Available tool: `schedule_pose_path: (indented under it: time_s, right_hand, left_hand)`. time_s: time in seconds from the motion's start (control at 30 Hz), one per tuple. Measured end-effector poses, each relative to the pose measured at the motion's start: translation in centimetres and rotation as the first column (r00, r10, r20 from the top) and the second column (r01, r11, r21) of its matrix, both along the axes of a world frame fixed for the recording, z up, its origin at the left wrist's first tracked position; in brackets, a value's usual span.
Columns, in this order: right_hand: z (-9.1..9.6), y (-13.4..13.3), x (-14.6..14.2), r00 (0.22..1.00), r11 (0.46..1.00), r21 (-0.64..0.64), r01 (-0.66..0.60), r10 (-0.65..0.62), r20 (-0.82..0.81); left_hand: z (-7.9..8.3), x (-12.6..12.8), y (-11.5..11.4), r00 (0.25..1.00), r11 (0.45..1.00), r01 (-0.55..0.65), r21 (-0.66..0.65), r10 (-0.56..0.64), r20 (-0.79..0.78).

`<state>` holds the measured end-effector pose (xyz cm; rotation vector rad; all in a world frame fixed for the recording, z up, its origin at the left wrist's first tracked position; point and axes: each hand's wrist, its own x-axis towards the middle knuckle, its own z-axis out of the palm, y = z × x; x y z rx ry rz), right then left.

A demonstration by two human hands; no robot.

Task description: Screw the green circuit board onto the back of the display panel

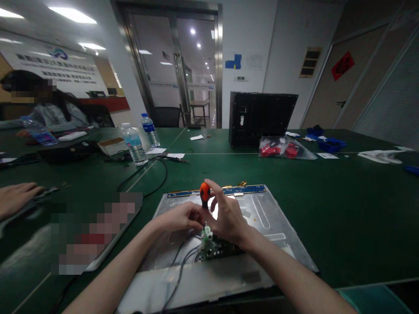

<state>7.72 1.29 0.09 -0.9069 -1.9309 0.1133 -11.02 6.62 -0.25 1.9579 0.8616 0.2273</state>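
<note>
Head view: my right hand [227,220] has its fingers curled round the orange-handled screwdriver [204,194], which stands upright. My left hand [181,217] closes on its shaft lower down. The tip points down at a small green circuit board [209,247] on the grey metal panel [268,218]. Grey wires [183,257] run from the board toward me. Beyond, two water bottles [135,144] stand on the green table [343,209].
</note>
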Motion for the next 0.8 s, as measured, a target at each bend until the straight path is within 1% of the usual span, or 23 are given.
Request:
schedule_pose_path:
  time_s: [0.1,0.27,0.37,0.57,0.8]
  right_hand:
    - [-0.22,0.18,-0.04,1.000,1.000,0.010,0.022,-0.022,-0.020]
    - [-0.62,0.46,-0.08,0.999,1.000,0.017,0.020,-0.019,-0.036]
    - [-0.49,0.40,-0.04,1.000,1.000,0.027,0.006,-0.005,-0.027]
    - [-0.03,0.15,0.03,1.000,1.000,0.017,-0.017,0.017,0.002]
    - [0.34,-0.15,0.17,0.997,0.997,0.034,-0.073,0.074,-0.036]
  left_hand:
    - [0.23,0.09,-0.30,1.000,1.000,-0.017,-0.004,0.017,0.025]
    - [0.43,0.17,-0.30,1.000,1.000,0.011,0.005,-0.011,0.023]
    - [0.33,0.12,-0.23,1.000,1.000,0.010,0.013,-0.010,-0.004]
    - [0.14,0.08,-0.36,0.999,0.999,-0.037,0.024,0.038,-0.030]
    - [0.02,0.08,-0.08,1.000,0.999,0.024,0.046,-0.023,-0.020]
